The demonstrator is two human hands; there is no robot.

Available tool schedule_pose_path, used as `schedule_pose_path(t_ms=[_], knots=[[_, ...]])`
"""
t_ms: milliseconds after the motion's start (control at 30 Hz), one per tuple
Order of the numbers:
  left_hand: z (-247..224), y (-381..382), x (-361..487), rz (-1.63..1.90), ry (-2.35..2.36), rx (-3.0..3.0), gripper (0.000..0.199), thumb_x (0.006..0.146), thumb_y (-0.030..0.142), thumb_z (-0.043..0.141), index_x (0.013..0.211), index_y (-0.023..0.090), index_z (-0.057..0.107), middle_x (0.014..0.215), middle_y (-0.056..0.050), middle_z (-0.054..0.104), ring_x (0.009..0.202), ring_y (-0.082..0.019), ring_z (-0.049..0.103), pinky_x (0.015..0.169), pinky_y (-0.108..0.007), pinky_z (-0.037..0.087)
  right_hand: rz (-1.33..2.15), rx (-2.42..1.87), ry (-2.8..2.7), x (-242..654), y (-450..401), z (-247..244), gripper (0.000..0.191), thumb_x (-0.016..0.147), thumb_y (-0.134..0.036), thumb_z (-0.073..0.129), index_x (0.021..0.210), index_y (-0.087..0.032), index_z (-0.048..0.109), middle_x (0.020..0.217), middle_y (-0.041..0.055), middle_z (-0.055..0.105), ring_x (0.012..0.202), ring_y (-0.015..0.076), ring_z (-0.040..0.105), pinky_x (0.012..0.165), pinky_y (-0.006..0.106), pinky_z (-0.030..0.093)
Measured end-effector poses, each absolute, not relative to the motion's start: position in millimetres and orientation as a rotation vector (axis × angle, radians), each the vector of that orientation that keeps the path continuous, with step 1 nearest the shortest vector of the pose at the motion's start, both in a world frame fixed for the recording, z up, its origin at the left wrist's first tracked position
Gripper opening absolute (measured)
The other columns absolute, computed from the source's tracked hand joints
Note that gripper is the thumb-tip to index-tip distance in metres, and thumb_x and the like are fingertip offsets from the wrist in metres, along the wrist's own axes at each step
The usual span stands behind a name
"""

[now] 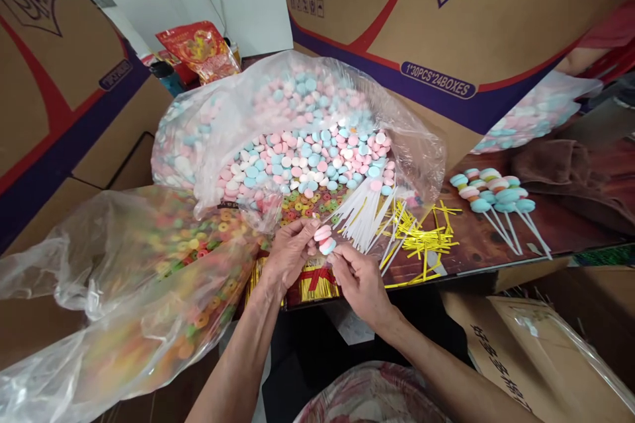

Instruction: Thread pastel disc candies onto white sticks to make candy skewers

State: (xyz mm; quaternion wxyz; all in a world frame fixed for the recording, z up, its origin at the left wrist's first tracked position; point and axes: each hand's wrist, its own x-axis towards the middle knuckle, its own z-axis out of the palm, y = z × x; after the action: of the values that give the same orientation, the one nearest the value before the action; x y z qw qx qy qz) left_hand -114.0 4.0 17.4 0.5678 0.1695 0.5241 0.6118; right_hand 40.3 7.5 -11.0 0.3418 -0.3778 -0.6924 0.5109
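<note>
- Left hand (289, 250): thumb and fingertips clamped on the upper end of the candy stack (323, 239).
- Right hand (361, 283): thumb and forefinger clamped at the lower, blue end of the same stack.
- Candy stack: positioned between both hands, tilted; pink and blue discs visible.
- White sticks (358, 217): fanned, just beyond the right hand.
- Yellow twist ties (429, 238): loose pile, right of the right hand.
- Assembled candy sticks (506, 197): grouped farther right of that hand.
- Clear bag of pastel discs (297, 155): open, beyond both hands.
- Bag of ring-shaped pieces (198, 310): left of the left hand.
</note>
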Motion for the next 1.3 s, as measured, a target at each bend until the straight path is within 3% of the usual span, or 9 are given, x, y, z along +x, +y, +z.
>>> schedule_pose_path(t_ms=[133, 267, 367, 467, 567, 700, 900, 1133, 1300], knots=[[16.4, 4.9, -105.2, 1.392, 1.245, 0.470, 0.041, 0.058, 0.044, 0.093, 0.073, 0.013, 0.071, 0.056, 0.004, 0.053, 0.047, -0.003, 0.041, 0.045, -0.015, 0.032, 1.382, -1.043, -1.641, 37.0, 10.2, -12.0, 0.032, 0.097, -0.034, 0.048, 0.068, -0.023, 0.044, 0.055, -0.0058, 0.039, 0.050, 0.0112, 0.036, 0.049, 0.025, 0.029], [17.0, 17.3, -112.1, 1.372, 1.422, 0.737, 0.036, 0.080, 0.050, 0.073, 0.077, 0.015, 0.070, 0.060, 0.001, 0.053, 0.050, -0.007, 0.042, 0.047, -0.021, 0.035, 1.464, -1.015, -1.499, 37.3, 17.7, -6.7, 0.033, 0.097, -0.034, 0.049, 0.066, -0.023, 0.043, 0.055, -0.0059, 0.039, 0.051, 0.0108, 0.037, 0.049, 0.024, 0.028], [23.0, 34.8, -129.5, 1.368, 1.858, 1.201, 0.024, 0.092, 0.036, 0.058, 0.094, 0.019, 0.075, 0.082, -0.005, 0.063, 0.065, -0.014, 0.054, 0.058, -0.026, 0.043, 1.453, -1.015, -1.480, 37.4, 19.5, -3.5, 0.033, 0.097, -0.033, 0.049, 0.066, -0.022, 0.045, 0.055, -0.0058, 0.040, 0.051, 0.0109, 0.036, 0.050, 0.025, 0.028], [25.9, 51.8, -145.8, 0.925, 2.270, 1.761, 0.025, 0.091, 0.018, 0.054, 0.101, 0.024, 0.077, 0.101, -0.009, 0.061, 0.089, -0.022, 0.060, 0.070, -0.031, 0.045, 1.400, -1.021, -1.508, 37.2, 18.0, -2.9, 0.033, 0.097, -0.032, 0.049, 0.066, -0.022, 0.045, 0.056, -0.0054, 0.042, 0.053, 0.0112, 0.038, 0.052, 0.025, 0.030], [20.2, 62.2, -151.6, 0.524, 2.420, 1.940, 0.031, 0.092, 0.015, 0.051, 0.106, 0.026, 0.076, 0.104, -0.010, 0.059, 0.091, -0.024, 0.061, 0.068, -0.032, 0.044, 1.385, -1.023, -1.522, 37.1, 16.6, -3.9, 0.034, 0.097, -0.030, 0.049, 0.065, -0.022, 0.045, 0.056, -0.0055, 0.042, 0.053, 0.0111, 0.039, 0.054, 0.025, 0.032], [10.2, 65.5, -149.4, 0.655, 2.511, 1.832, 0.026, 0.093, 0.021, 0.053, 0.107, 0.024, 0.076, 0.107, -0.010, 0.058, 0.091, -0.023, 0.062, 0.071, -0.032, 0.046, 1.412, -1.004, -1.520, 37.7, 16.6, -5.9, 0.033, 0.098, -0.031, 0.049, 0.066, -0.022, 0.046, 0.057, -0.0057, 0.042, 0.053, 0.0110, 0.039, 0.054, 0.025, 0.032], [12.0, 62.6, -151.0, 0.940, 2.430, 1.690, 0.018, 0.089, 0.017, 0.057, 0.091, 0.019, 0.074, 0.104, -0.010, 0.062, 0.093, -0.023, 0.063, 0.084, -0.034, 0.048, 1.413, -0.990, -1.526, 38.6, 15.7, -7.7, 0.032, 0.098, -0.031, 0.048, 0.068, -0.022, 0.047, 0.058, -0.0056, 0.043, 0.053, 0.0111, 0.039, 0.053, 0.025, 0.031], [10.4, 69.9, -149.4, 0.701, 2.610, 1.818, 0.019, 0.098, 0.023, 0.048, 0.100, 0.019, 0.066, 0.107, -0.013, 0.068, 0.098, -0.027, 0.063, 0.076, -0.035, 0.043, 1.402, -0.992, -1.547, 37.6, 15.0, -7.3, 0.033, 0.099, -0.031, 0.048, 0.067, -0.022, 0.046, 0.058, -0.0053, 0.043, 0.054, 0.0114, 0.041, 0.054, 0.026, 0.032], [4.6, 66.8, -148.1, 0.515, 2.601, 1.997, 0.021, 0.100, 0.025, 0.044, 0.099, 0.018, 0.064, 0.098, -0.015, 0.070, 0.098, -0.030, 0.061, 0.076, -0.036, 0.042, 1.394, -0.989, -1.559, 38.7, 15.1, -7.8, 0.031, 0.098, -0.031, 0.048, 0.069, -0.022, 0.049, 0.058, -0.0050, 0.044, 0.055, 0.0115, 0.041, 0.054, 0.026, 0.033]])
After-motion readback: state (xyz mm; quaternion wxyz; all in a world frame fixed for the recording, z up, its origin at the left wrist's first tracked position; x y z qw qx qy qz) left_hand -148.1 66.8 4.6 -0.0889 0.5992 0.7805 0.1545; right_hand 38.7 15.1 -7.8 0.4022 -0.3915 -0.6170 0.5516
